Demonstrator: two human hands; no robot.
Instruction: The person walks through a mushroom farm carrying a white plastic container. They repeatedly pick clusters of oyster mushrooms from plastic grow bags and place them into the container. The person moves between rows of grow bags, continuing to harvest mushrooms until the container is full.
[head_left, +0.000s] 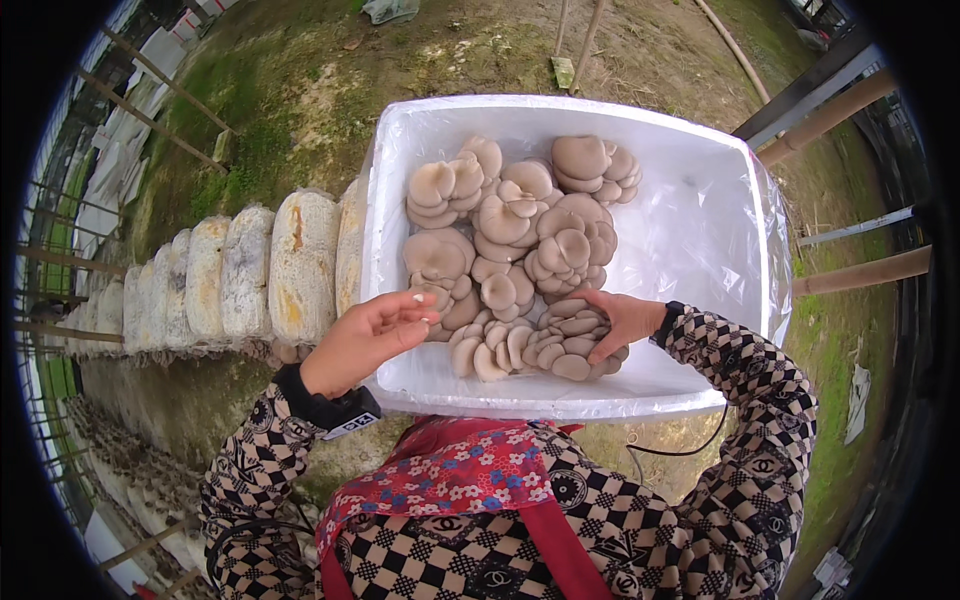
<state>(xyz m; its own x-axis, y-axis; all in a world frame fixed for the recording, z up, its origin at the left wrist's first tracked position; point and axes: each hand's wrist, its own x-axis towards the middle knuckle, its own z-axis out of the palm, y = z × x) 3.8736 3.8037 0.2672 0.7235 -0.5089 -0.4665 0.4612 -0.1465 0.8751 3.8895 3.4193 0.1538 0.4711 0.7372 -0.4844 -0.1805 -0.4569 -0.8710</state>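
Before me a white foam box, lined with clear plastic film, holds several clusters of grey-brown oyster mushrooms in its left and middle parts. My right hand is at the near side inside the box, its thumb and fingers spread around a cluster of oyster mushrooms. Part of that cluster is hidden by the hand. Over the box's left near rim hovers my left hand, fingers apart and holding nothing. Small white spots show at its fingertips. Paler caps lie beside the right hand's cluster.
A row of white mushroom substrate bags runs leftward from the box, and another row lies at lower left. Bamboo poles stand at right. Mossy soil spreads behind the box. A dark cable hangs near my right sleeve.
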